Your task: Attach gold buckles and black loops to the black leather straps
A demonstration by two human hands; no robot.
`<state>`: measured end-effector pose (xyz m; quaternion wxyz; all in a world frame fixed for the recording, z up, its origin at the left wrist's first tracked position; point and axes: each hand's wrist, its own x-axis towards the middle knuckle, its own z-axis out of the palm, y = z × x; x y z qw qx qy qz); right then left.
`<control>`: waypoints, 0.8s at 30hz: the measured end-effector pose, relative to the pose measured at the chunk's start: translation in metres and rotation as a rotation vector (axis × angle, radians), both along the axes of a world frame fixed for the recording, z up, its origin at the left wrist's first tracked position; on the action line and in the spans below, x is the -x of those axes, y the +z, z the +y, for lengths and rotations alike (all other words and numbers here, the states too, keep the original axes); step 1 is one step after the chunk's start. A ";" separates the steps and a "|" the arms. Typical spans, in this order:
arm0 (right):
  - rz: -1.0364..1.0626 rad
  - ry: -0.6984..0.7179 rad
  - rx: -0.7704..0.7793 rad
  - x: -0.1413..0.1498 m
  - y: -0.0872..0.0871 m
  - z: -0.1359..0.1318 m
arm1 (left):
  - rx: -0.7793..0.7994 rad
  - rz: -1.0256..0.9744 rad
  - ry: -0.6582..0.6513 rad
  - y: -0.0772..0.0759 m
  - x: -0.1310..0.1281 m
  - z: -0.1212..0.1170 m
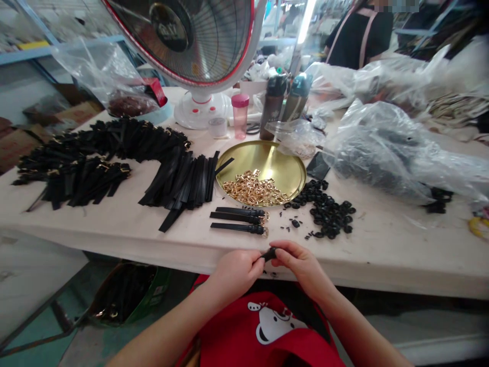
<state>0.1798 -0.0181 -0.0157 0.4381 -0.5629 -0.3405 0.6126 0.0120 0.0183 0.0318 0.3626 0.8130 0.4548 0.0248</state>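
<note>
Near the table's front edge, my left hand (pixel 241 269) and my right hand (pixel 296 262) pinch a short black strap (pixel 268 254) between them; its ends are hidden in the fingers. Just beyond lie three finished-looking black straps with gold buckles (pixel 240 228), side by side. A round gold tray (pixel 282 165) behind them carries a heap of small gold buckles (pixel 254 189). To its right is a scatter of black loops (pixel 332 214). Plain black strips (pixel 187 178) are fanned out left of the tray.
Piles of black buckled straps (pixel 84 178) cover the table's left side. A fan (pixel 202 109), a pink-lidded bottle (pixel 240 117) and two dark bottles (pixel 272 107) stand behind. Clear plastic bags (pixel 382 148) lie at right. A green bin (pixel 153 290) sits below. A person (pixel 359 35) is in the background.
</note>
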 end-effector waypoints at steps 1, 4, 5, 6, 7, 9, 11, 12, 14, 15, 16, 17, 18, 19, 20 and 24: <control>-0.003 0.021 -0.013 0.001 0.000 -0.002 | -0.010 0.016 -0.015 0.000 0.000 -0.001; -0.119 0.097 -0.156 0.003 0.002 -0.005 | -0.025 0.039 -0.046 0.002 -0.002 -0.003; -0.168 0.122 -0.202 0.003 0.002 -0.006 | -0.015 0.036 -0.054 0.002 -0.002 -0.003; -0.194 0.142 -0.225 0.001 0.003 -0.007 | 0.008 0.025 -0.061 0.003 -0.002 -0.003; -0.191 0.151 -0.218 0.000 0.004 -0.007 | 0.043 0.008 -0.065 0.004 -0.001 -0.004; -0.108 0.134 -0.142 -0.003 0.006 -0.007 | 0.143 -0.035 -0.067 0.007 0.002 -0.004; 0.007 0.081 -0.068 -0.003 0.006 -0.006 | 0.225 -0.086 -0.034 0.009 0.004 -0.005; 0.061 0.054 -0.053 -0.001 0.006 -0.006 | 0.244 -0.116 0.001 0.009 0.005 -0.005; 0.169 0.024 -0.052 0.009 0.005 -0.004 | 0.254 -0.192 0.079 0.008 0.006 -0.005; 0.217 0.028 -0.055 0.015 0.004 -0.003 | 0.254 -0.234 0.113 0.006 0.007 -0.004; 0.246 0.042 -0.058 0.020 0.004 -0.001 | 0.259 -0.274 0.143 0.005 0.007 -0.002; 0.252 0.066 -0.064 0.024 0.004 0.002 | 0.266 -0.313 0.164 0.004 0.008 0.000; 0.236 0.098 -0.078 0.025 0.004 0.006 | 0.272 -0.354 0.180 0.002 0.009 0.003; 0.193 0.127 -0.102 0.023 0.005 0.013 | 0.271 -0.393 0.200 0.000 0.010 0.007; 0.118 0.143 -0.138 0.017 0.006 0.022 | 0.267 -0.428 0.226 -0.002 0.012 0.011; -0.512 0.018 -0.348 -0.027 0.012 0.076 | 0.269 -0.491 0.431 -0.012 0.019 0.029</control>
